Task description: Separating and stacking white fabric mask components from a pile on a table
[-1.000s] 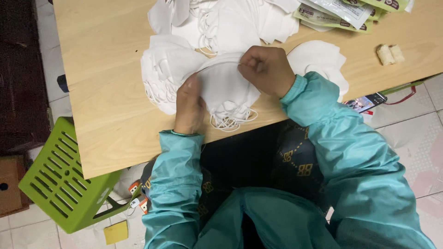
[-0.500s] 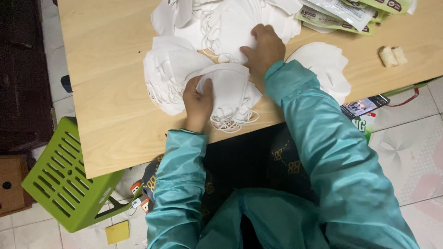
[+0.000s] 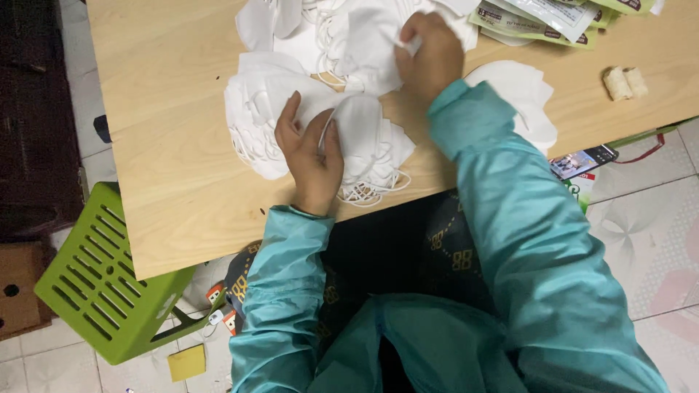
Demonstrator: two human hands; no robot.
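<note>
- White, soft masks with thin ear loops lie heaped on the pale wood table.
- Left hand lies flat, fingers spread, pressing the near stack; it grasps nothing.
- Right hand pinches one mask in the far pile.
- Green ribbed basket sits on the floor, left.
</note>
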